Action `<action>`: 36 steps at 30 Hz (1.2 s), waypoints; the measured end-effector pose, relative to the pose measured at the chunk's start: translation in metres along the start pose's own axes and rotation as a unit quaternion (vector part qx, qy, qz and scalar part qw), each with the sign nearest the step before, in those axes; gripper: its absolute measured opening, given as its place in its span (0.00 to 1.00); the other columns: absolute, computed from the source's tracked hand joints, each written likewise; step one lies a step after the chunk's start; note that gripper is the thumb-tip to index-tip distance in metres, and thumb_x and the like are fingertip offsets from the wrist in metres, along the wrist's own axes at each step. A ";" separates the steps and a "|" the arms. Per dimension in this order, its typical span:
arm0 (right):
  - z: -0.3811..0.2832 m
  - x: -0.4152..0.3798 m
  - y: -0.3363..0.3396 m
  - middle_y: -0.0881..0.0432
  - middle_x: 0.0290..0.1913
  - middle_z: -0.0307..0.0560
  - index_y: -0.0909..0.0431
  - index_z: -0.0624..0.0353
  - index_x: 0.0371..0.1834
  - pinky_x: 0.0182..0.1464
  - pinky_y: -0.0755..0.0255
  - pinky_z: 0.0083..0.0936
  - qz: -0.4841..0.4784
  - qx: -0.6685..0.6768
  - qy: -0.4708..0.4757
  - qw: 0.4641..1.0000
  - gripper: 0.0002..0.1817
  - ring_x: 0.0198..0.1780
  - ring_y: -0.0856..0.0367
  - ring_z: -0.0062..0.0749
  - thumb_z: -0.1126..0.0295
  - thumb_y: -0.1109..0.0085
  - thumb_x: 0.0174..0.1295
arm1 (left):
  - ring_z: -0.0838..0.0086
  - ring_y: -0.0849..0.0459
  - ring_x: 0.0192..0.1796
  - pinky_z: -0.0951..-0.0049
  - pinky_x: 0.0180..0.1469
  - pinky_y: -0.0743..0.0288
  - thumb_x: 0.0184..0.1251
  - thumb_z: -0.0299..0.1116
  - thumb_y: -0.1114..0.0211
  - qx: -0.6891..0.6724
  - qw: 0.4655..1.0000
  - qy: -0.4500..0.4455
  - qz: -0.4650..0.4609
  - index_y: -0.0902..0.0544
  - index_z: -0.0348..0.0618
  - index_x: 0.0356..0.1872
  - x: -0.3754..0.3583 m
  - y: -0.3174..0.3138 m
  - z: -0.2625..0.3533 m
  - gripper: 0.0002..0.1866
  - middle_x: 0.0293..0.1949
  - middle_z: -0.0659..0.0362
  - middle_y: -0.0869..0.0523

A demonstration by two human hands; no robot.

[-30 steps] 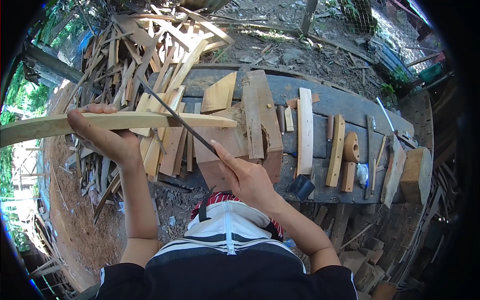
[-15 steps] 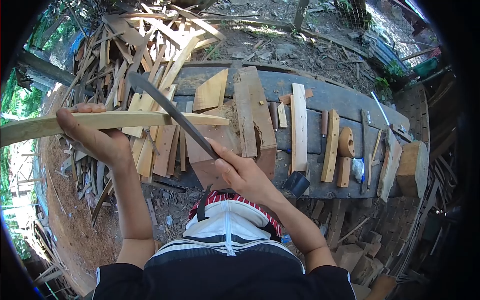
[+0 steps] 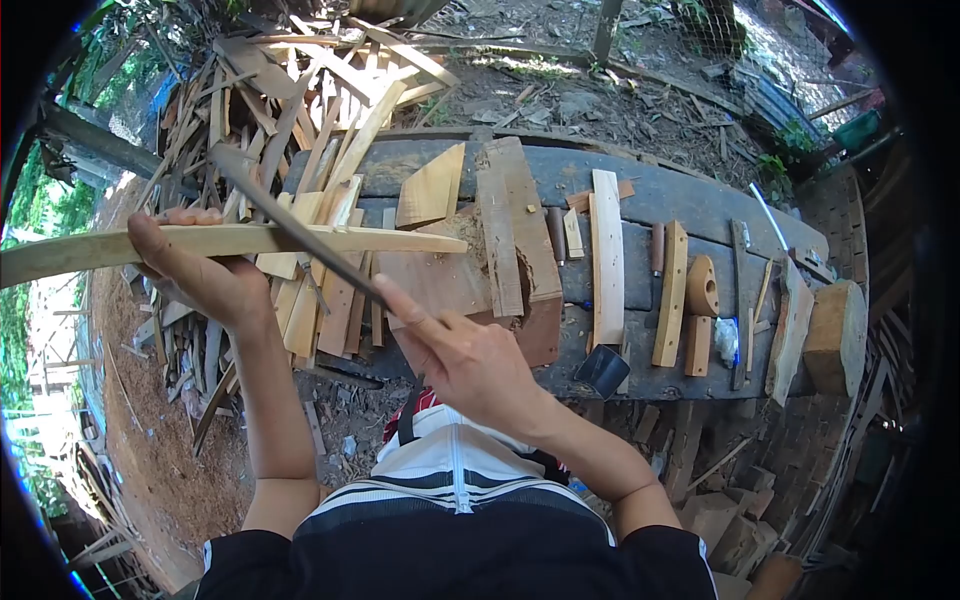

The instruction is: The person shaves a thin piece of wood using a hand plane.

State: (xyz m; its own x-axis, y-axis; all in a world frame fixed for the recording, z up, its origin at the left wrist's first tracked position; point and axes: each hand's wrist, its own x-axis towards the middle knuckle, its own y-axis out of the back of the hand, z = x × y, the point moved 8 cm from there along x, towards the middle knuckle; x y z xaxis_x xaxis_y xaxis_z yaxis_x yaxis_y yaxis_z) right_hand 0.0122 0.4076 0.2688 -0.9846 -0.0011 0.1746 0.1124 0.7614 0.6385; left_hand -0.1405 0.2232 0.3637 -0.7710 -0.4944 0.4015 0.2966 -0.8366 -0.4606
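Observation:
My left hand [image 3: 205, 285] is wrapped round a long, pale, slightly curved strip of wood [image 3: 395, 240], held level from the left edge of the view. The strip's tapered end reaches over a large reddish-brown wooden block [image 3: 440, 285] on the bench. In my right hand [image 3: 478, 368] is a machete [image 3: 335, 262], its handle hidden in my closed fingers. The dark blade slants up to the left and crosses the strip between my left hand and the tapered end. Wood chips lie on the block beside a worn grey-brown board [image 3: 495, 245].
The dark plank bench [image 3: 650, 290] holds a pale batten [image 3: 606, 260], a drilled wooden piece [image 3: 669, 300], a wooden hand plane [image 3: 703, 285], a black cup [image 3: 602, 372] and a square-ended log [image 3: 835, 335]. Scrap wood [image 3: 290, 110] is heaped at the left and back.
The machete and my right hand have shifted left and down, the blade now crossing the strip nearer my left hand. My left hand still grips the strip.

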 end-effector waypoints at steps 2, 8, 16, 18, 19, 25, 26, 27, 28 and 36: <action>-0.011 -0.001 0.002 0.24 0.22 0.48 0.43 0.35 0.77 0.25 0.26 0.42 0.013 -0.007 0.020 1.000 0.31 0.20 0.21 0.45 0.63 0.47 0.71 | 0.78 0.27 0.30 0.72 0.39 0.26 0.69 0.56 0.39 0.049 0.998 0.010 0.035 0.35 0.49 0.37 -0.012 0.000 0.002 0.22 0.26 0.64 0.30; 0.098 -0.035 -0.029 0.24 0.21 0.49 0.43 0.35 0.77 0.24 0.26 0.41 -0.022 -0.105 -0.118 0.987 0.30 0.22 0.20 0.48 0.60 0.50 0.72 | 0.80 0.27 0.28 0.75 0.36 0.26 0.68 0.56 0.38 0.021 1.000 0.007 -0.015 0.35 0.50 0.37 0.002 0.018 -0.003 0.22 0.25 0.66 0.31; 0.003 -0.015 0.002 0.20 0.25 0.55 0.43 0.38 0.77 0.28 0.26 0.45 0.022 0.041 -0.012 0.999 0.30 0.25 0.19 0.54 0.63 0.50 0.71 | 0.82 0.26 0.26 0.77 0.33 0.27 0.65 0.58 0.36 0.030 0.999 -0.016 -0.034 0.35 0.51 0.34 -0.010 -0.012 0.001 0.24 0.25 0.66 0.30; 0.027 -0.018 -0.006 0.18 0.28 0.57 0.44 0.39 0.77 0.30 0.26 0.46 -0.029 0.007 -0.077 0.997 0.31 0.26 0.19 0.54 0.64 0.49 0.71 | 0.82 0.26 0.27 0.78 0.33 0.27 0.65 0.56 0.35 0.033 0.998 -0.032 -0.047 0.35 0.51 0.35 -0.007 -0.009 0.001 0.23 0.25 0.66 0.30; 0.039 -0.018 -0.008 0.18 0.28 0.57 0.44 0.39 0.77 0.30 0.26 0.46 -0.030 0.004 -0.071 0.997 0.31 0.26 0.19 0.54 0.64 0.49 0.71 | 0.82 0.26 0.27 0.78 0.33 0.27 0.65 0.56 0.35 0.030 0.998 -0.035 -0.041 0.35 0.51 0.35 -0.006 -0.008 0.002 0.23 0.25 0.66 0.30; 0.042 -0.013 -0.010 0.18 0.27 0.60 0.44 0.40 0.76 0.32 0.25 0.46 0.003 0.066 -0.069 0.995 0.30 0.27 0.18 0.56 0.64 0.50 0.71 | 0.81 0.27 0.26 0.77 0.33 0.27 0.66 0.56 0.36 0.030 0.999 -0.006 -0.021 0.36 0.51 0.39 -0.006 -0.011 -0.001 0.23 0.24 0.66 0.30; 0.035 -0.014 -0.006 0.18 0.27 0.60 0.44 0.40 0.76 0.32 0.25 0.46 -0.001 0.068 -0.071 0.995 0.30 0.27 0.18 0.56 0.64 0.50 0.71 | 0.81 0.27 0.26 0.77 0.33 0.27 0.66 0.56 0.36 0.034 0.999 -0.005 -0.020 0.36 0.51 0.39 -0.009 -0.012 -0.002 0.23 0.24 0.66 0.30; 0.024 -0.012 0.000 0.18 0.28 0.61 0.44 0.40 0.76 0.33 0.25 0.47 0.001 0.075 -0.053 0.996 0.30 0.28 0.18 0.57 0.64 0.50 0.71 | 0.81 0.27 0.26 0.76 0.33 0.27 0.66 0.56 0.35 0.029 0.999 -0.003 -0.030 0.36 0.51 0.40 -0.012 -0.018 -0.003 0.24 0.25 0.66 0.30; 0.015 -0.009 0.002 0.18 0.29 0.63 0.43 0.40 0.76 0.34 0.25 0.47 0.001 0.080 -0.029 0.996 0.30 0.29 0.18 0.59 0.64 0.51 0.72 | 0.80 0.27 0.26 0.76 0.33 0.27 0.66 0.55 0.35 0.022 0.999 -0.005 -0.036 0.36 0.51 0.41 -0.010 -0.019 0.000 0.24 0.25 0.66 0.30; 0.072 -0.024 -0.013 0.21 0.25 0.61 0.43 0.40 0.76 0.34 0.25 0.47 -0.017 0.081 -0.139 0.987 0.30 0.29 0.18 0.59 0.63 0.50 0.71 | 0.80 0.29 0.27 0.73 0.38 0.30 0.70 0.51 0.40 -0.002 0.998 -0.004 -0.059 0.33 0.50 0.36 -0.013 -0.020 -0.004 0.18 0.23 0.65 0.31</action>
State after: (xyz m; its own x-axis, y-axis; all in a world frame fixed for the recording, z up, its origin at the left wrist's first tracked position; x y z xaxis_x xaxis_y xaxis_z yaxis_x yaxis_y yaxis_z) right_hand 0.0250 0.4447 0.2022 -0.9887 0.1317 -0.0720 0.0772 0.8579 0.5080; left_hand -0.1392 0.2472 0.3645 -0.7963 -0.3939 0.4591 0.2019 -0.8885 -0.4121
